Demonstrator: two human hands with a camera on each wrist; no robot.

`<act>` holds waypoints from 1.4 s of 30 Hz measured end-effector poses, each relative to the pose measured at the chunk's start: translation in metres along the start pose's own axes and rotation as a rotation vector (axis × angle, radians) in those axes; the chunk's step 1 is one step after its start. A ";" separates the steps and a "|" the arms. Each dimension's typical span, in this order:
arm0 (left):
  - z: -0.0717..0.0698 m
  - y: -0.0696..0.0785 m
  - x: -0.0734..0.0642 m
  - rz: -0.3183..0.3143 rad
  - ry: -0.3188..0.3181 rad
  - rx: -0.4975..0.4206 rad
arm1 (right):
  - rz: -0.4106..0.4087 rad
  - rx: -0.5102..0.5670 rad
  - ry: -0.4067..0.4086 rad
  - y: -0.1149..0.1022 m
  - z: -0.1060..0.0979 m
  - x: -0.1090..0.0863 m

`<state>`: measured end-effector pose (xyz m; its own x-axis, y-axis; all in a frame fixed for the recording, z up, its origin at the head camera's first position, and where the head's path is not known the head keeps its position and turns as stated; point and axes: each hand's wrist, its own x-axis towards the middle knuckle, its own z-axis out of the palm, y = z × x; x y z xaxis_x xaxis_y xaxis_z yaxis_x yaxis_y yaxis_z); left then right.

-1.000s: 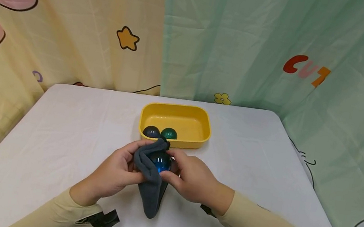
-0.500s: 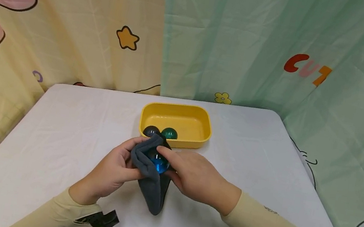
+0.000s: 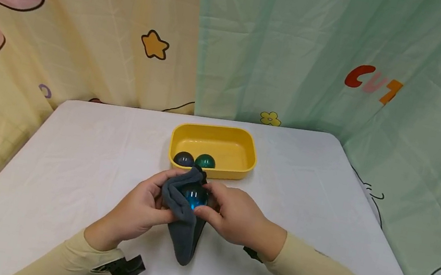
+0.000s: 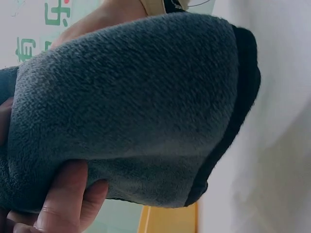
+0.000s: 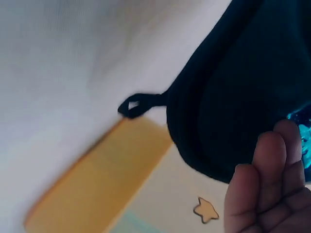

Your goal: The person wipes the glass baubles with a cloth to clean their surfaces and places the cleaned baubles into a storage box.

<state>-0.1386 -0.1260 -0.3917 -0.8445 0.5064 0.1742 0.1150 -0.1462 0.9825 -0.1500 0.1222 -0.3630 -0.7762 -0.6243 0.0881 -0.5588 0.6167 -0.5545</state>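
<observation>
Your right hand (image 3: 235, 215) pinches the glossy translucent blue ball (image 3: 196, 197) thumb-to-fingers; your left hand (image 3: 143, 207) pinches the fuzzy grey, dark-edged cloth (image 3: 183, 234) partly around it. The cloth's long axis runs towards you, narrow end nearest, just before the yellow rectangular plastic tray (image 3: 231, 175). Beyond, the pale-green fabric curtain (image 3: 288, 46) shows a red "C" (image 3: 351, 75) and pink "U" (image 3: 373, 83).

We see matt, fuzzy grey cloth (image 4: 131, 92) against a glossy, glassy blue ball (image 3: 195, 196); at twelve o'clock from it, a smooth, shiny, plastic-looking yellow tray (image 3: 228, 174).
</observation>
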 end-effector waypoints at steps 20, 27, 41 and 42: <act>-0.003 0.000 0.002 -0.013 0.020 -0.042 | -0.240 -0.334 0.038 0.004 -0.005 0.005; 0.000 0.001 0.004 0.006 -0.025 0.004 | -0.001 0.060 0.041 0.004 0.004 0.001; -0.004 -0.004 0.002 0.000 -0.009 -0.062 | -0.160 -0.212 0.029 -0.002 0.004 -0.003; -0.004 -0.003 0.002 0.003 -0.020 -0.073 | -0.196 -0.262 0.040 -0.001 0.002 -0.002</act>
<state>-0.1429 -0.1282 -0.3947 -0.8336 0.5225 0.1792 0.0784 -0.2092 0.9747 -0.1473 0.1216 -0.3647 -0.6547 -0.7269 0.2072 -0.7505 0.5925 -0.2926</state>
